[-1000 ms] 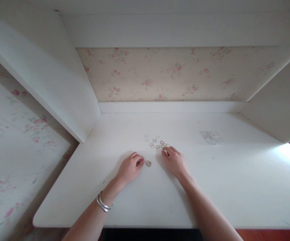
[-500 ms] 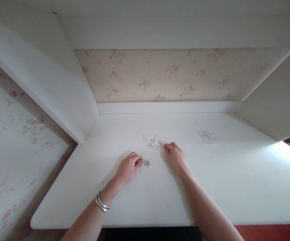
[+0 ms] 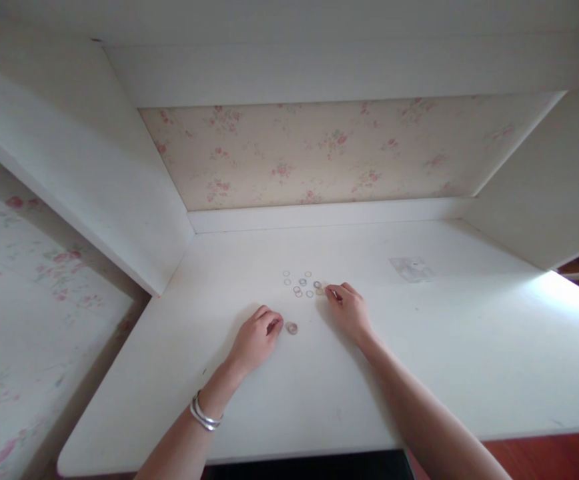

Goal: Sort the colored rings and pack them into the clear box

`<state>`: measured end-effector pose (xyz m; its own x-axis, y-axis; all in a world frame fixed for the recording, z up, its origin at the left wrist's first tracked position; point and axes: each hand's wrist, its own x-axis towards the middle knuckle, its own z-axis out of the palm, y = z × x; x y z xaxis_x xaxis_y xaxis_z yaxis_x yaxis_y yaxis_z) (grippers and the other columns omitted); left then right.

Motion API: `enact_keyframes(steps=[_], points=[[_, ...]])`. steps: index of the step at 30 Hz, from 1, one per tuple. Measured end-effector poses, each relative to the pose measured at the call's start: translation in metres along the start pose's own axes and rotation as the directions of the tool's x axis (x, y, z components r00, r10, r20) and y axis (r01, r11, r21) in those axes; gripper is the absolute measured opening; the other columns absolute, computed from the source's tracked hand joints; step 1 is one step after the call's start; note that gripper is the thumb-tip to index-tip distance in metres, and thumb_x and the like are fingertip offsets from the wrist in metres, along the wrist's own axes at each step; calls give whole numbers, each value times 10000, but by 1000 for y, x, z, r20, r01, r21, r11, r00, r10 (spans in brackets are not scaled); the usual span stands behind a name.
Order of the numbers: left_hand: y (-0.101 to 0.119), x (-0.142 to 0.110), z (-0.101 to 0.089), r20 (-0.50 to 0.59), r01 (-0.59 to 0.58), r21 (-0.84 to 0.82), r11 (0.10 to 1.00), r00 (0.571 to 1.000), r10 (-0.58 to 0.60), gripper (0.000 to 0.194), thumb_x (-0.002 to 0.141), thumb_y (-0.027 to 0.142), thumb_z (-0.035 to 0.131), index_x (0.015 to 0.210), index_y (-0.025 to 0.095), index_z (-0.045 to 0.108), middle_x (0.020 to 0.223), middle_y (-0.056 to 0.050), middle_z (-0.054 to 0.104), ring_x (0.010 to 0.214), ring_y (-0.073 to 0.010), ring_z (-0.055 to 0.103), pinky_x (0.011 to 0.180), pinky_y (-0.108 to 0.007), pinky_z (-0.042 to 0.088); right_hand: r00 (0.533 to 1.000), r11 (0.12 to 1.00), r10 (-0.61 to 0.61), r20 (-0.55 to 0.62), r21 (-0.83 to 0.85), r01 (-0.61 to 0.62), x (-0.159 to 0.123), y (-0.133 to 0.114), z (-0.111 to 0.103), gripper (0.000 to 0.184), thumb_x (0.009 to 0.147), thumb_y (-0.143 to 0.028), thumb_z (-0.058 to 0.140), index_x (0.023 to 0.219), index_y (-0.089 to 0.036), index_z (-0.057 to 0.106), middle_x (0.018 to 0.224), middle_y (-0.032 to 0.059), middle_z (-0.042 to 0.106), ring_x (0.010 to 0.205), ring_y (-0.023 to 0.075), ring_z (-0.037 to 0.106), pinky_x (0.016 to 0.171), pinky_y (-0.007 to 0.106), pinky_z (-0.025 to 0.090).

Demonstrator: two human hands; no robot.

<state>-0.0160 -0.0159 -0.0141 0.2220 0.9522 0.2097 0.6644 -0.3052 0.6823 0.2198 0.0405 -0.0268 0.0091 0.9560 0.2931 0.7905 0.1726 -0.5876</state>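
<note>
Several thin, small rings (image 3: 303, 283) in pale and greyish tones lie loosely grouped on the white desk (image 3: 289, 387). My right hand (image 3: 348, 311) is at the right side of this group, thumb and forefinger pinched at the edge of a yellowish ring (image 3: 319, 291). Closer to me lies a small overlapping pile of brownish rings (image 3: 292, 328). Just left of that pile rests my left hand (image 3: 257, 333), its fingers pinched together; whatever is between the fingertips is too small to make out. Two silver bangles (image 3: 203, 413) circle my left wrist.
A clear plastic bag (image 3: 412, 269) lies flat at the back right of the desk. White side panels (image 3: 119, 180) and an overhead shelf (image 3: 319, 67) frame the desk. Behind it is floral wallpaper (image 3: 279, 153). Something black (image 3: 309, 467) sits below the front edge.
The camera view has tilted and shifted slightly. Both hands keep nearly the same places by the rings, with the same pinched fingers.
</note>
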Motion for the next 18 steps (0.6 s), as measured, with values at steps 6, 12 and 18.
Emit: enact_keyframes(steps=[6, 12, 18], points=[[-1, 2, 0, 17, 12, 6, 1000, 1000, -12, 178, 881, 252, 456, 848, 212, 626, 859, -24, 590, 750, -135, 587, 716, -254, 473, 952, 963, -266, 153, 89, 255, -26, -17, -11, 294, 926, -332, 391, 913, -231, 667, 766, 14, 582, 646, 106, 538, 624, 211, 387], [-3, 4, 1, 14, 6, 26, 1000, 1000, -6, 167, 875, 248, 459, 865, 213, 623, 866, -27, 598, 757, -142, 580, 720, -263, 478, 853, 890, -446, 271, 36, 454, -45, -25, -12, 270, 933, -255, 387, 927, -224, 655, 768, 22, 582, 695, 113, 543, 683, 224, 378], [-7, 11, -1, -59, 14, 40, 999, 998, -11, 161, 864, 225, 469, 839, 198, 626, 835, -23, 597, 742, -138, 572, 701, -259, 472, 855, 892, -443, 269, 32, 451, -42, -23, -15, 253, 909, -253, 420, 866, -230, 668, 752, 12, 584, 648, 103, 535, 648, 217, 371]])
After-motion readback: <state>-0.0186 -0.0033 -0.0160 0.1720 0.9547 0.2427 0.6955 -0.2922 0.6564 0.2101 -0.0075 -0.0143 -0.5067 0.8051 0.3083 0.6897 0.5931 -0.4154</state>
